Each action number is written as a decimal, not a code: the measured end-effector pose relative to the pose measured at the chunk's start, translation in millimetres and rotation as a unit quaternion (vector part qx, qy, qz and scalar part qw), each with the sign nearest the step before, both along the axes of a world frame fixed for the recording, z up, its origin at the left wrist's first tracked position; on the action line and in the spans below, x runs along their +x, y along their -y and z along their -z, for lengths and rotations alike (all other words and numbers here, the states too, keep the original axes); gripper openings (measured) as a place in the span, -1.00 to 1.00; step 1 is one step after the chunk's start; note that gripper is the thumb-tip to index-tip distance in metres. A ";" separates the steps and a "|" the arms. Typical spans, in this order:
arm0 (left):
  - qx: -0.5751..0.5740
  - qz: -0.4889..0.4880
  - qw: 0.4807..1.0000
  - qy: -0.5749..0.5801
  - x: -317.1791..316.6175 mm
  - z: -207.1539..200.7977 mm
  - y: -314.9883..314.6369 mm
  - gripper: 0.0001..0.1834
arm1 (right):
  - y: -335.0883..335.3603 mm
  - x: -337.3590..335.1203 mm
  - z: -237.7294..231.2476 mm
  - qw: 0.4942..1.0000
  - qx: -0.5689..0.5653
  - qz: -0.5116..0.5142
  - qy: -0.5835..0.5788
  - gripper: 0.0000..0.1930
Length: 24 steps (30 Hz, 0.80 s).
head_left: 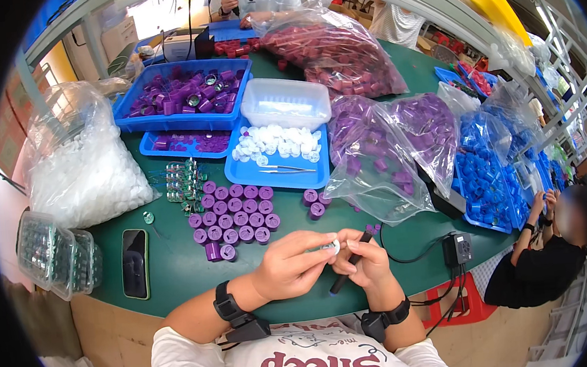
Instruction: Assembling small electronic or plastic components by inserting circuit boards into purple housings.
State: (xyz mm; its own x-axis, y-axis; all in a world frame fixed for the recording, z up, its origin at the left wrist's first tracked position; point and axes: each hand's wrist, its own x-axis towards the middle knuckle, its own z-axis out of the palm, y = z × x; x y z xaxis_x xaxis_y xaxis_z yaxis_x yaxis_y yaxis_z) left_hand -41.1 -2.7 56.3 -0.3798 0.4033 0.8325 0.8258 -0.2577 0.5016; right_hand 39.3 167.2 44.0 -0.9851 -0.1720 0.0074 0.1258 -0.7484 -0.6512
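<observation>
Over the table's near edge, my left hand (294, 261) pinches a small round whitish disc (335, 247) between thumb and fingertips. My right hand (367, 264) is closed around a slim black pen-like tool (343, 281) with a bluish lower end, and its fingertips are close to the disc. Just beyond my hands stand several short purple plastic cylinders (236, 207) in rows. Small green circuit boards with thin wires (183, 185) lie behind them on the left. One loose round board (148, 217) rests beside these.
A blue tray (279, 178) holds white discs and tweezers (285, 168). Behind are a bin of purple parts (188, 119) and bags of white (89, 175), red (338, 52) and purple pieces (380, 149). A phone (135, 263) lies left. Other people sit opposite and at right.
</observation>
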 end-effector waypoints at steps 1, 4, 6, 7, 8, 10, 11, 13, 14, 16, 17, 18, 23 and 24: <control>-0.007 0.004 0.999 -0.033 -0.2 0.0 1.4 -0.68 | 0.1 0.5 1.5 1.000 0.000 0.000 0.000 -0.81; -0.013 0.012 0.998 -0.062 0.9 1.0 2.1 -0.64 | 0.8 1.7 4.1 0.997 -0.051 -0.049 0.026 -0.84; -0.014 0.014 0.997 -0.077 0.7 -3.3 4.0 -0.63 | -0.1 2.3 2.6 0.996 -0.066 -0.058 0.020 -0.88; -0.024 0.013 0.995 -0.098 0.0 -7.3 5.7 -0.62 | -0.7 2.8 1.8 0.994 -0.082 -0.069 0.014 -0.92; -0.034 0.012 0.992 -0.118 -0.1 -9.7 7.2 -0.61 | -1.0 3.3 0.8 0.994 -0.082 -0.069 0.014 -0.92; -0.046 0.006 0.991 -0.128 0.7 -10.6 9.8 -0.61 | -1.2 4.2 -1.5 0.996 -0.066 -0.062 0.013 -0.92; -0.057 0.000 0.989 -0.138 1.2 -10.4 10.4 -0.61 | -1.4 4.6 -2.6 0.996 -0.066 -0.063 0.014 -0.92; -0.059 0.001 0.989 -0.133 2.5 -8.7 9.8 -0.61 | -1.7 5.5 -4.6 0.997 -0.042 -0.059 0.026 -0.91; -0.061 0.002 0.990 -0.128 3.4 -7.6 9.3 -0.61 | -1.5 5.9 -5.6 0.997 -0.042 -0.059 0.027 -0.91; -0.059 0.003 0.991 -0.118 6.1 -4.9 7.7 -0.61 | -1.4 6.7 -6.6 0.996 -0.060 -0.053 0.042 -0.91; -0.057 0.004 0.992 -0.109 7.0 -3.4 7.1 -0.60 | -2.1 7.4 -6.1 0.996 -0.060 -0.053 0.044 -0.91; -0.057 0.003 0.993 -0.108 5.4 -1.7 7.2 -0.60 | -3.2 8.3 -5.3 0.995 -0.065 -0.064 0.032 -0.92; -0.090 0.090 0.992 -0.020 -2.4 -1.8 12.5 -0.62 | 1.0 10.6 9.3 0.995 -0.089 -0.046 0.012 -0.88; -0.097 0.112 0.989 0.013 -3.0 -6.8 12.8 -0.63 | 0.8 9.6 10.2 0.997 -0.074 -0.032 -0.008 -0.88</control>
